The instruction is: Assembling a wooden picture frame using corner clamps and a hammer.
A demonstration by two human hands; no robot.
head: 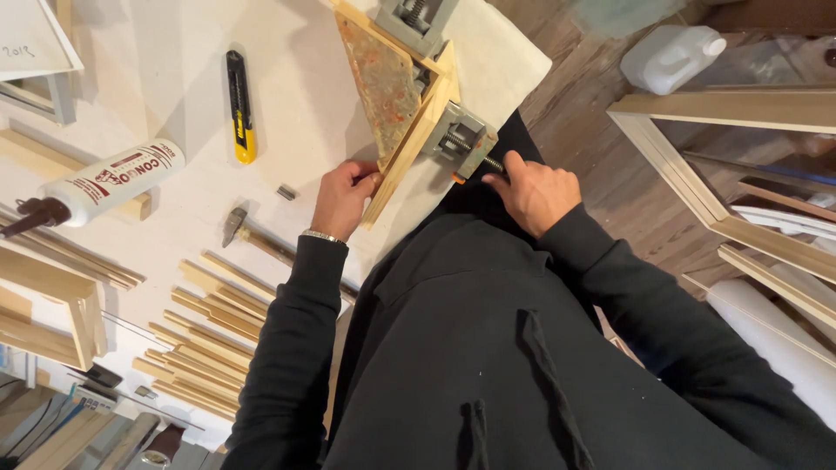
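Left hand (342, 197) pinched frame (409, 144) end, steadying corner; right hand (533, 191) gripped clamp (460, 139) screw handle, holding joint tight

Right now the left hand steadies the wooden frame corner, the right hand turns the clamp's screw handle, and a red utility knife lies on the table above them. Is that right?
Not quite: the utility knife is yellow and black, not red, as the head view shows. The rest stands: the left hand steadies the wooden frame corner, and the right hand is at the screw handle of the corner clamp.
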